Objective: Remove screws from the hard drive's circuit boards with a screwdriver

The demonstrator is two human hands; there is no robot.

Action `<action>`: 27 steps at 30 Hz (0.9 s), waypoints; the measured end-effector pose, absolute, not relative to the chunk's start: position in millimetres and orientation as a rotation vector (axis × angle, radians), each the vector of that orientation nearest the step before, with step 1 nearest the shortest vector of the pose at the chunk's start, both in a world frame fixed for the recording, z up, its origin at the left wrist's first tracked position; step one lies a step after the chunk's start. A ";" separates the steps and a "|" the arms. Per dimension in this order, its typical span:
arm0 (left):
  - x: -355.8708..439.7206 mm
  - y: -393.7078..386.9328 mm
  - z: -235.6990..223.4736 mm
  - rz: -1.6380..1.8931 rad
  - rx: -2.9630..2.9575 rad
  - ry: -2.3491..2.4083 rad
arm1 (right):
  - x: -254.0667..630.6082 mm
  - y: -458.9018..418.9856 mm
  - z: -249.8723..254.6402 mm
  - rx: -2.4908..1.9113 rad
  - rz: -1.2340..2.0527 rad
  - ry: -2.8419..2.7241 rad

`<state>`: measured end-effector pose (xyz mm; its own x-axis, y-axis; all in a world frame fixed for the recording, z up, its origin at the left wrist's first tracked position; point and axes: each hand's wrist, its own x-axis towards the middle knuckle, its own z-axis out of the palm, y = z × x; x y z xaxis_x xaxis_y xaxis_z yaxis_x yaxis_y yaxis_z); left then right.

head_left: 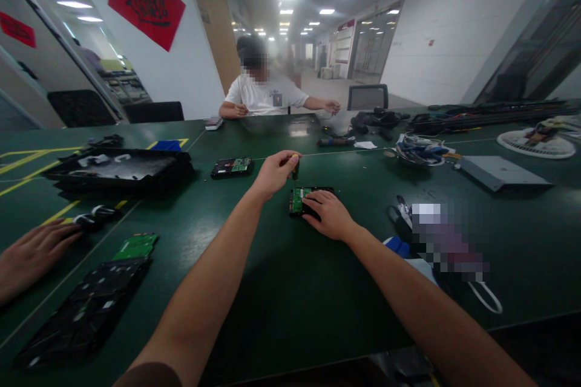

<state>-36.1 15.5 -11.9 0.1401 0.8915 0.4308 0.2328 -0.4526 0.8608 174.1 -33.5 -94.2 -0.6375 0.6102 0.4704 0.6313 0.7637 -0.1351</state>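
Note:
A small screwdriver (295, 170) stands nearly upright in my left hand (274, 175), with the fingers closed round the top of its handle. Its lower end points down at the back edge of a hard drive (297, 202), whose green circuit board faces up; whether the tip touches a screw is too small to tell. My right hand (330, 216) lies over the right part of that drive and grips it against the table, the thumb along the near side. The fingers hide part of the board. Another hard drive (231, 167) lies farther back to the left.
At left, a co-worker's hand (36, 257) is near several hard drives (91, 299) and a black tray (120, 172). Across the green table (272, 326) sits a person (267, 94). Coiled cables (420, 150), a grey metal box (502, 172) and a blurred-out item (447, 239) lie right.

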 end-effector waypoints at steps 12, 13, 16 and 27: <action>-36.9 16.5 -13.1 1.377 1.781 0.991 | 174.1 -32.4 -95.8 -0.922 -0.061 -2.453; -35.2 15.5 -13.1 1.378 1.751 0.958 | 174.1 -32.4 -95.7 -0.923 -0.062 -2.457; -31.3 11.8 -10.9 1.357 1.702 0.927 | 174.3 -32.5 -95.5 -0.924 -0.065 -2.467; -32.8 8.1 -7.1 1.345 1.588 0.940 | 173.7 -33.1 -96.1 -0.935 -0.066 -2.462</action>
<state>-32.8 8.1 -7.1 0.1459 0.9191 0.3660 0.0282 -0.3736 0.9271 173.7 -33.1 -96.1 -0.6381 0.6096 0.4704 0.6340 0.7626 -0.1282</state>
